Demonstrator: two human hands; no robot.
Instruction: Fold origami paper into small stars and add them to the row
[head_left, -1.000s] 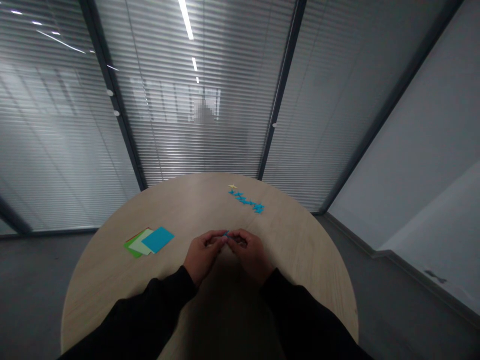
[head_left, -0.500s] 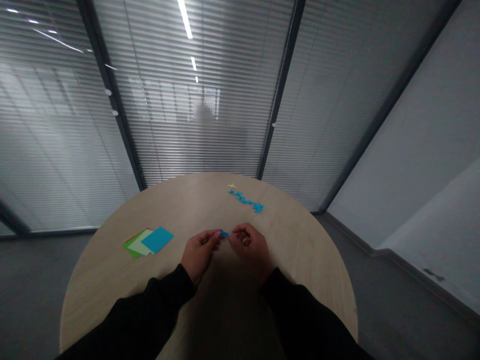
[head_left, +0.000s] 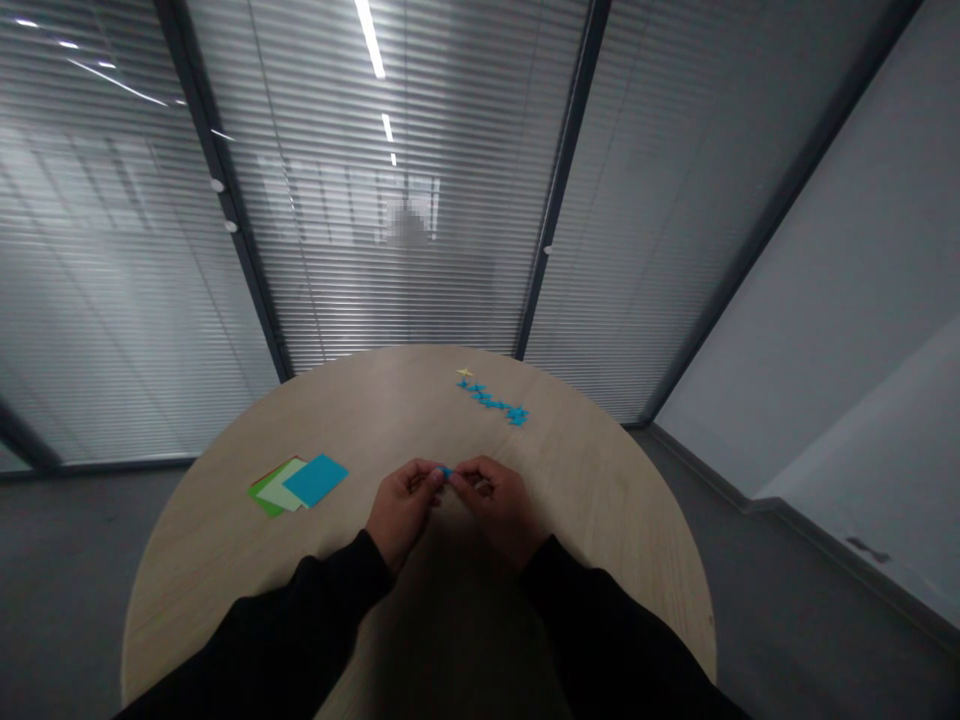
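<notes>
My left hand and my right hand meet above the middle of a round pale wood table. Their fingertips pinch a small piece of blue paper between them, mostly hidden by the fingers. Farther off, beyond my right hand, lies a curving row of small blue folded paper stars. A single pale yellow paper star sits at the row's far end. To the left of my left hand is a stack of coloured paper squares, with a blue sheet on top.
The table's rounded edge meets a grey floor on both sides. Behind the table stand glass partitions with slatted blinds and dark metal frames. A pale wall runs along the right side.
My hands have come closer together than half a second ago, and both now hold the blue paper piece at the fingertips. The head view has hardly shifted.
</notes>
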